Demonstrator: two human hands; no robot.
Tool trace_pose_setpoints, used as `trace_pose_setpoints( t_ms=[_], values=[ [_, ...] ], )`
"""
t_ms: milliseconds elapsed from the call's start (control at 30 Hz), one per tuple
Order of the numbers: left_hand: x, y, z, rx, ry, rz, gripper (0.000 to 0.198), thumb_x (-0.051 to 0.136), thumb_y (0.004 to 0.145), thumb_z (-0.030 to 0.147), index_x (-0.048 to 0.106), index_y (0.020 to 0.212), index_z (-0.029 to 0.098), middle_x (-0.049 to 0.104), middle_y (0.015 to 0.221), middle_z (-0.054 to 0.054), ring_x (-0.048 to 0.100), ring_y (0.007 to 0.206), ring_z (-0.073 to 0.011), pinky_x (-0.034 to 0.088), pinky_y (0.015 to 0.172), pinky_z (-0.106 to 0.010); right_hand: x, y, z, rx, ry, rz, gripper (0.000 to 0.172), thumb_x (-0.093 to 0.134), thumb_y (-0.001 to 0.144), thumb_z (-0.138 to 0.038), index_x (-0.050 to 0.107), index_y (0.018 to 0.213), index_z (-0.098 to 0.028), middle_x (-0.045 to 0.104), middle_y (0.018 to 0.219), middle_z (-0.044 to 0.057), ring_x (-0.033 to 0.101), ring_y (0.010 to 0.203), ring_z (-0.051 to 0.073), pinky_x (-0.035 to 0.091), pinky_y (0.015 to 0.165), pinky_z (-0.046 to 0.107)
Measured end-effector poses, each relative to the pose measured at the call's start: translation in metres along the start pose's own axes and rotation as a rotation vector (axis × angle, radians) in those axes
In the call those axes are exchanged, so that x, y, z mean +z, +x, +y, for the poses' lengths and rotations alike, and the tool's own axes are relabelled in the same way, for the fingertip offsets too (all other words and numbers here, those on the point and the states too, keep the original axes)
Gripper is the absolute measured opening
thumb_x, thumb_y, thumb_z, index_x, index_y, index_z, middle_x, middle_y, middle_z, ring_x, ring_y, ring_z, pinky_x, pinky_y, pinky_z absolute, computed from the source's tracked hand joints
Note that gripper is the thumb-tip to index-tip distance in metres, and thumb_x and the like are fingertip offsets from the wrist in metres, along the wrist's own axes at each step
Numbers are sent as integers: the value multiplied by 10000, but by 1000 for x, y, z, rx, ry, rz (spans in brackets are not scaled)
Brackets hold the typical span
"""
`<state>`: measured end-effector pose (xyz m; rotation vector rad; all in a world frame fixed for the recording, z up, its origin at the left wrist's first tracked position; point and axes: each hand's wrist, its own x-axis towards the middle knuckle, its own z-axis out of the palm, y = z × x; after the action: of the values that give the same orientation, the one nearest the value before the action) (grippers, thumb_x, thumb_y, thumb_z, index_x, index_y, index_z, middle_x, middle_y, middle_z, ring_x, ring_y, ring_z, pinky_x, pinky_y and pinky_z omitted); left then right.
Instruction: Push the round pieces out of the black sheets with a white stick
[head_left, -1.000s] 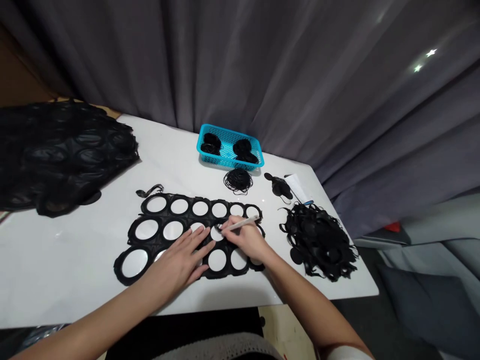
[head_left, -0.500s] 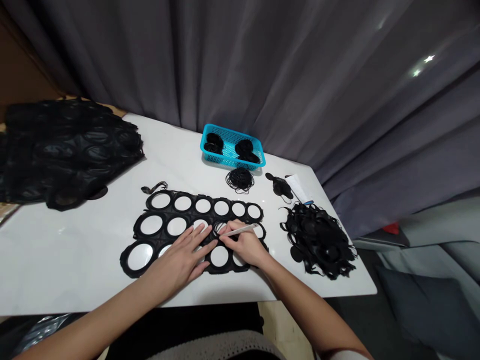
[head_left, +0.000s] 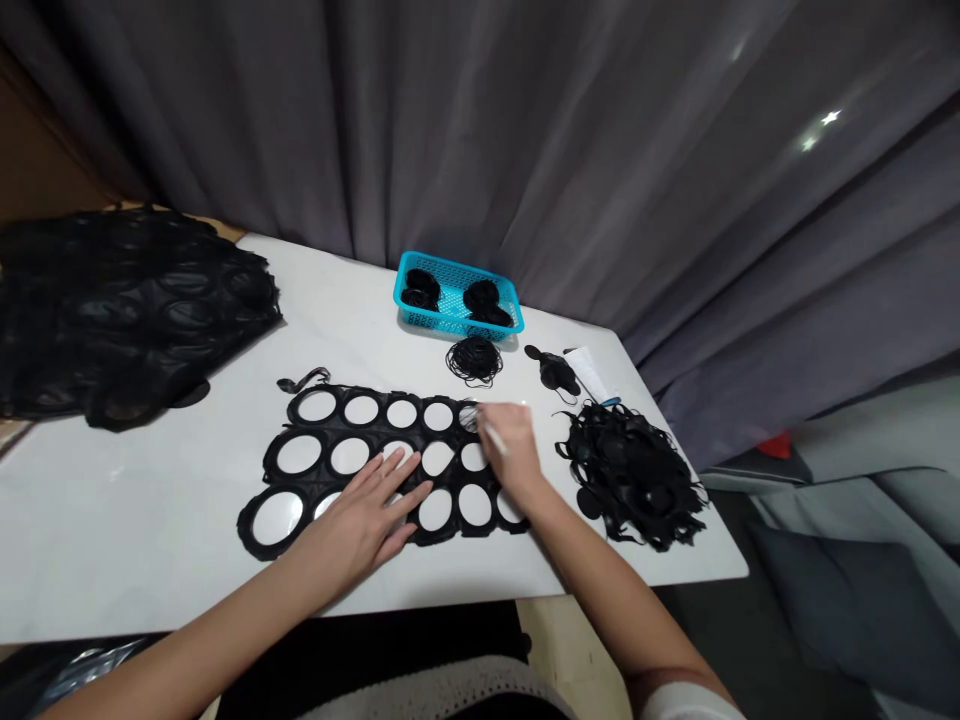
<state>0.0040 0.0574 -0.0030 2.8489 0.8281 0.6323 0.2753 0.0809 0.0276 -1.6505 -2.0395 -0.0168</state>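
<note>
My left hand (head_left: 367, 505) lies flat, fingers spread, on a black sheet (head_left: 324, 465) with rows of round holes. White tabletop shows through the holes. My right hand (head_left: 511, 445) is closed around a slim white stick-like tool (head_left: 493, 436), held like a pen and slightly blurred. The hand is over the sheet's right side, covering part of the upper and middle rows. Beside its fingertips, thin dark loops (head_left: 468, 416) cross a top-row hole; whether the tool touches them is unclear. A pile of thin black rings (head_left: 474, 360) lies just beyond the sheet.
A blue basket (head_left: 459, 326) holding bundles of black rings stands near the curtain. Black scraps (head_left: 637, 475) are heaped at the right, below black discs (head_left: 556, 373) and a white paper (head_left: 588, 374). Stacked black sheets (head_left: 142, 310) cover the table's left end.
My right hand has moved up and right with the white tool, from a middle-row hole to the top row. My left hand stays on the sheet. The view has shifted slightly.
</note>
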Motion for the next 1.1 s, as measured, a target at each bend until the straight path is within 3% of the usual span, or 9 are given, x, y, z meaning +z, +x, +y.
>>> trace_pose_setpoints(
  t_ms=[100,200,333,533,733,1100],
  values=[
    [-3,1,-1,-1,5,-2,429,571,985,319,574,1410,265,436,1584,-113,402,1466,-329,371,1181,-516,-14,22,29,198,60,124,181,467,937,-180,530,771,-220,665,781,55,587,733,213,415,758,340],
    [-9,0,3,11,17,-2,411,558,996,328,584,1398,247,483,1549,-122,444,1441,-318,400,1165,-504,-28,23,29,293,266,101,163,516,919,-250,532,759,-227,674,783,33,584,701,198,423,706,308],
    [-14,-13,23,47,3,-11,385,542,1011,326,591,1383,240,553,1490,-111,517,1388,-277,402,1177,-481,-36,-6,-10,322,520,-116,129,591,899,-291,597,789,-223,716,881,26,633,810,206,457,763,315],
    [-9,-36,45,38,13,-17,437,532,1000,272,540,1435,238,448,1575,-127,477,1419,-304,428,1153,-485,-37,-57,-64,242,621,-401,134,628,892,-200,631,762,-231,724,921,15,629,926,205,468,856,342],
    [-8,-36,45,41,70,-25,453,533,995,284,526,1447,246,441,1578,-136,477,1420,-298,442,1139,-476,-28,-76,-70,263,708,-345,111,648,894,-186,651,795,-236,733,909,5,620,945,199,473,874,343],
    [-10,-35,45,36,-4,2,453,525,991,249,528,1444,253,452,1573,-122,470,1425,-296,427,1151,-470,-23,-78,-72,212,657,-315,104,658,896,-175,659,818,-244,726,855,-5,619,911,202,450,892,363]
  ],
)
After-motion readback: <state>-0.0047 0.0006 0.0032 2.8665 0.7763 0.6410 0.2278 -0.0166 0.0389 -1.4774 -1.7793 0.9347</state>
